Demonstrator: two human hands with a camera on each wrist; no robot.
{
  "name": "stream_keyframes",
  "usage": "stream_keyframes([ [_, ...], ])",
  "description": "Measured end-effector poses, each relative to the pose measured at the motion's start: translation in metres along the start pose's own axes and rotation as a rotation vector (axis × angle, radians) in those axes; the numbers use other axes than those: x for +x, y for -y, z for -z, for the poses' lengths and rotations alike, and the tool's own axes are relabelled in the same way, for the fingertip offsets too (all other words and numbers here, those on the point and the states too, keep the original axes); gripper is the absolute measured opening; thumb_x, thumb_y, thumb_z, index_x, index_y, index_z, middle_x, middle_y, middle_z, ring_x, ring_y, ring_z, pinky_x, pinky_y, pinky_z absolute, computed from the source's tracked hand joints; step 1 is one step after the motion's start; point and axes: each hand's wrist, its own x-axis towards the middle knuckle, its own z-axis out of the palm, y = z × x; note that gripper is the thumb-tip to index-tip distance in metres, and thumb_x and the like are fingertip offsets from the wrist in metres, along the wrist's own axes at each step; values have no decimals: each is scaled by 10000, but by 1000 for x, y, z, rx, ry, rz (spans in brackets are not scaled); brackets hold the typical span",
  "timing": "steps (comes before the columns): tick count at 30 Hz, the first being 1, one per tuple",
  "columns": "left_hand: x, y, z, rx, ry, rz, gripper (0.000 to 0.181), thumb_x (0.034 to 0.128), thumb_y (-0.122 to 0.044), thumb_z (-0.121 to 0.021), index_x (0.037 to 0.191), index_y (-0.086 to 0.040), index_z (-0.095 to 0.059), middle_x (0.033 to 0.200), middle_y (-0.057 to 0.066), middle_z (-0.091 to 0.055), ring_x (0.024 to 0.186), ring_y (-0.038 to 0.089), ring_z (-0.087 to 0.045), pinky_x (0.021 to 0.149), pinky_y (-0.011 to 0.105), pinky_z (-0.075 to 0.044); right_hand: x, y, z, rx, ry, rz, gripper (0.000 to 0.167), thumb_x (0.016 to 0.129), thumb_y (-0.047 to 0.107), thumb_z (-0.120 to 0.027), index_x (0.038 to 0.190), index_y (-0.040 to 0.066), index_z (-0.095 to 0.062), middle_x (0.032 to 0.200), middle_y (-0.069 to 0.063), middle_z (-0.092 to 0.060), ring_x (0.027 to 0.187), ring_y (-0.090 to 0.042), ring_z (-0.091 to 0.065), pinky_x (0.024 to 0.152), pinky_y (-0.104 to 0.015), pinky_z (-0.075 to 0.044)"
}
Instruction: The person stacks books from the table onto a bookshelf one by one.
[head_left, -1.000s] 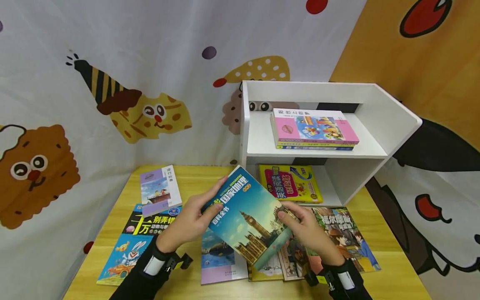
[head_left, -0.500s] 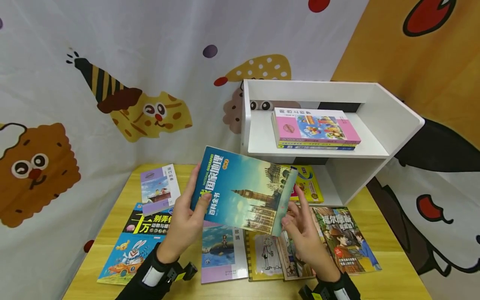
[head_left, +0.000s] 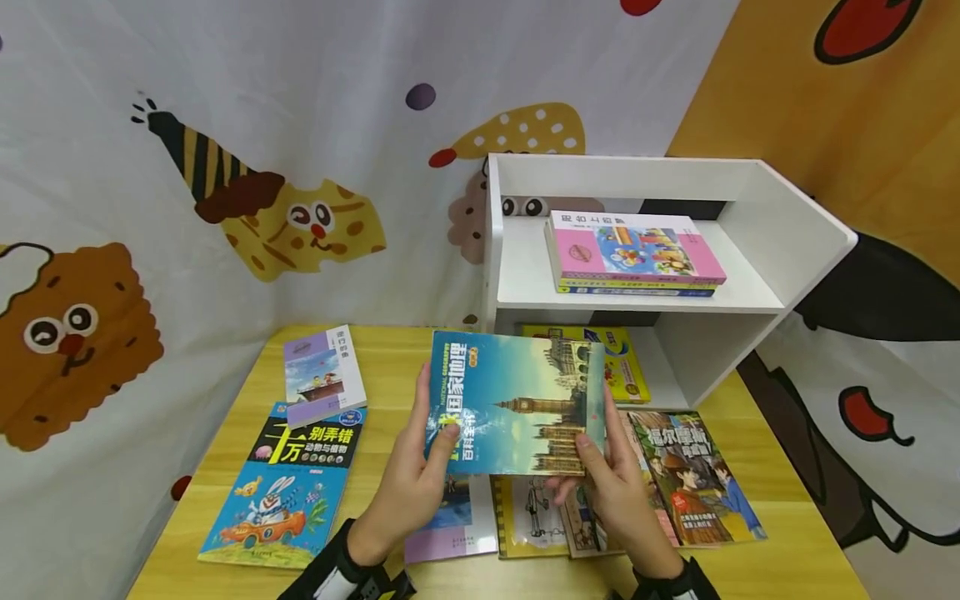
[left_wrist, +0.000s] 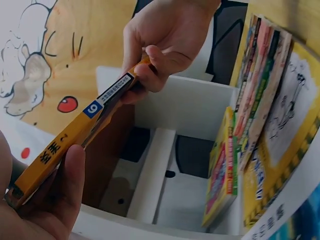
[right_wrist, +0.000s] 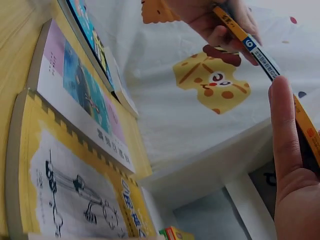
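we have the blue-green, rectangular paper book with a clock-tower cover (head_left: 517, 400) raised above the yellow wood-grain tabletop (head_left: 390, 367), its near edge towards us. to hold it well, we should pinch both ends evenly so neither dips. our left hand (head_left: 408, 471) grips its left end and our right hand (head_left: 618, 487) its right, thumbs in front, fingers behind, parted only by its thickness. the white two-tier shelf (head_left: 806, 242) stands beyond.

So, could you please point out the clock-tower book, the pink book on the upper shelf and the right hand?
Clock-tower book (head_left: 515, 403): head view, middle of its cover.
Pink book (head_left: 639, 249): head view, the picture on its cover.
Right hand (head_left: 619, 487): head view, near the base of the thumb.
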Motion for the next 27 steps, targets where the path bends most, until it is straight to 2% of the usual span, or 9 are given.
stream_keyframes([
  [3, -3, 2, -2, 0, 41, 42, 820, 1193, -172, -480, 1783, -270, 81, 1878, -25, 59, 1747, 224, 5, 1379, 541, 9, -3, 2, 7, -4, -1, -16, 791, 1208, 64, -344, 1771, 398, 99, 1782, -352, 199, 712, -308, -823, 571, -562, -643],
  [5, -3, 2, -4, -17, 85, 67, 827, 1194, -193, -484, 1779, -280, 95, 1875, -24, 89, 1740, 200, 5, 1399, 460, -23, -5, 4, 13, -12, -4, -22, 782, 1211, 74, -341, 1772, 393, 99, 1742, -452, 85, 692, -301, -814, 589, -544, -654],
  [7, -3, 2, -6, -46, 144, 91, 852, 1192, -211, -499, 1773, -314, 115, 1881, 3, 2, 1685, 193, -305, 1335, 339, -334, -8, 7, 21, -15, -7, -14, 766, 1212, 71, -323, 1776, 353, 113, 1718, -453, 166, 678, -283, -800, 600, -523, -661],
  [10, -2, 2, -10, -81, 256, 129, 897, 1188, -248, -519, 1752, -387, 164, 1819, 85, -317, 1242, 176, -721, 978, 257, -644, -13, 12, 37, -3, -26, -1, 752, 1209, 53, -317, 1786, 310, 89, 1705, -462, 182, 651, -187, -776, 596, -451, -667],
  [14, 1, 6, -17, -62, 355, 142, 909, 1181, -294, -540, 1750, -413, 159, 1353, 93, -714, 785, 86, -640, 665, 258, -597, -19, 15, 59, 9, -44, -11, 742, 1206, 41, -319, 1792, 313, 47, 1763, -246, 364, 1031, 38, -737, 635, -342, -675],
  [15, 2, 7, -19, -49, 366, 137, 898, 1180, -302, -541, 1755, -405, 141, 1242, 79, -721, 774, 59, -616, 665, 246, -582, -20, 16, 64, 12, -58, -23, 743, 1207, 49, -330, 1792, 334, 29, 1828, -256, 191, 1038, 38, -731, 639, -338, -677],
  [17, 7, 10, -23, -26, 378, 131, 871, 1180, -313, -543, 1765, -394, 97, 1104, 54, -691, 753, 32, -604, 670, 228, -578, -22, 16, 73, 18, -70, -40, 737, 1211, 64, -331, 1789, 360, 17, 1851, -193, 167, 1083, 16, -742, 654, -334, -680],
  [21, 20, 14, -36, 10, 397, 118, 839, 1177, -308, -546, 1780, -330, 38, 1108, 14, -672, 751, 33, -634, 678, 238, -606, -21, 16, 93, 74, -72, -31, 723, 1212, 75, -319, 1790, 366, 6, 1701, -76, -484, 735, -221, -817, 624, -364, -675],
  [27, 46, 30, -57, -77, 387, 205, 819, 1169, -287, -572, 1779, -352, -30, 1029, 36, -640, 810, 229, -744, 681, 357, -655, -12, 17, 114, 39, -132, -101, 710, 1214, 162, -386, 1794, 345, -19, 1313, 34, -740, 721, -222, -805, 620, -336, -660],
])
